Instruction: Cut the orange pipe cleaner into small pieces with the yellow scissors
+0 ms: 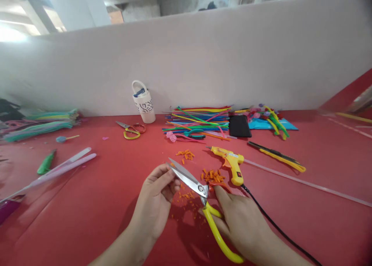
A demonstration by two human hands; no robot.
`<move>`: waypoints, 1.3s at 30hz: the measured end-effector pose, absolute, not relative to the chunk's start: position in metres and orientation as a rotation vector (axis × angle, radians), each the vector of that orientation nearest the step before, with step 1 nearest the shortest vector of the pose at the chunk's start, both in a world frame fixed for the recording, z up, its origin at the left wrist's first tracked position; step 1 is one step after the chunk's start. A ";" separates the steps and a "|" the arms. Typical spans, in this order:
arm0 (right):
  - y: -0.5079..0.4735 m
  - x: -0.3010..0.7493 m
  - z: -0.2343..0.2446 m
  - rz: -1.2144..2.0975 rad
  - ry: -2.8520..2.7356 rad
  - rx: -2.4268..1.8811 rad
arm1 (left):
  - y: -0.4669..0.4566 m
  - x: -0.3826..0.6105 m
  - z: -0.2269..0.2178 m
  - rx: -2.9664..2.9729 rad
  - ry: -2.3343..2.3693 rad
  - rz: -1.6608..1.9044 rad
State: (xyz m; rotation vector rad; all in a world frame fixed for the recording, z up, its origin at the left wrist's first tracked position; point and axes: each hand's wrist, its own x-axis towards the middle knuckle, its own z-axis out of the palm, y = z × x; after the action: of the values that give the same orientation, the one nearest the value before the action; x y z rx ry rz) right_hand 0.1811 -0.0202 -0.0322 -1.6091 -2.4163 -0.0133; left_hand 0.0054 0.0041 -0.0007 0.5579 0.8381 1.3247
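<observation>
My right hand grips a pair of scissors with one yellow and one orange-red handle. Their blades point up and left, slightly parted. My left hand is closed in a pinch beside the blade tips, and a small orange piece shows there, mostly hidden by the fingers. Under and around the blades lie short orange cut pieces in a heap, with another group of orange bits farther back. Finer orange crumbs are scattered between my hands.
A yellow glue gun with a black cord lies to the right, a glue stick running from its back. Behind are pipe cleaners, a black phone-like slab, a white tumbler and other scissors. A pale partition borders the red table.
</observation>
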 end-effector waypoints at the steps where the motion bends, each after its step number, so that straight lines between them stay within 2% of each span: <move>1: -0.020 0.181 -0.032 -0.014 -2.419 -1.611 | 0.004 0.005 -0.001 0.559 0.838 1.324; 14: -0.021 0.180 -0.032 0.098 -2.438 -1.607 | 0.005 0.005 0.001 0.558 0.835 1.304; 34: -0.020 0.184 -0.032 0.012 -2.432 -1.636 | 0.007 0.003 -0.001 0.639 0.880 1.333; 37: -0.018 0.184 -0.030 0.117 -2.373 -1.667 | 0.008 0.003 -0.001 0.650 0.885 1.327; 39: -0.016 0.183 -0.028 0.330 -2.262 -1.661 | 0.007 0.004 -0.001 0.649 0.872 1.287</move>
State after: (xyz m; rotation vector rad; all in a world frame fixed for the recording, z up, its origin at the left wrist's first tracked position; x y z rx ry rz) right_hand 0.1826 -0.0165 -0.0275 -1.6605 -2.2617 0.3298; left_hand 0.0042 0.0074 -0.0012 0.6490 0.8716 1.2869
